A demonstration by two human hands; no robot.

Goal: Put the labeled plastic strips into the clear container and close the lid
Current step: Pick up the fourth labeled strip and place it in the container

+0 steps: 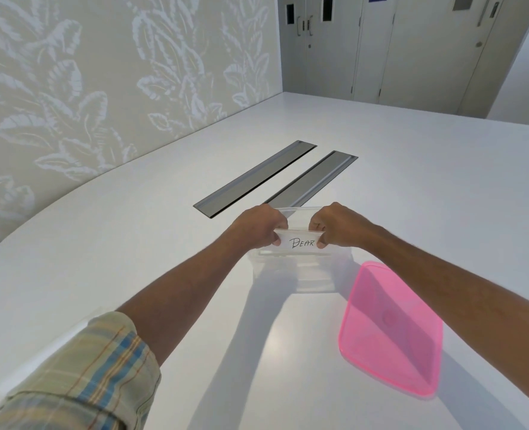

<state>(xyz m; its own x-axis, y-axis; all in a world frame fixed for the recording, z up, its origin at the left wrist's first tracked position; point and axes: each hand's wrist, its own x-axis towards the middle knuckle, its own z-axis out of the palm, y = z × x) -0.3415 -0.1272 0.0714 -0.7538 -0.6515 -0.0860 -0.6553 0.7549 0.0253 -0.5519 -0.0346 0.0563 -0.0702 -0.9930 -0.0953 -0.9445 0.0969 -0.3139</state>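
A clear rectangular container (291, 274) stands on the white table (132, 243), without its lid. Above its open top both hands hold a stack of white labeled strips (300, 242); the front strip reads "BEAR". My left hand (257, 226) pinches the stack's left end and my right hand (334, 226) pinches its right end. The pink translucent lid (390, 330) lies flat on the table to the right of the container, partly under my right forearm. How many strips are in the stack is hidden.
Two long grey cable hatches (253, 178) are set into the tabletop just beyond the container. A patterned wall runs along the table's left side. Grey doors (381, 48) stand past the far edge.
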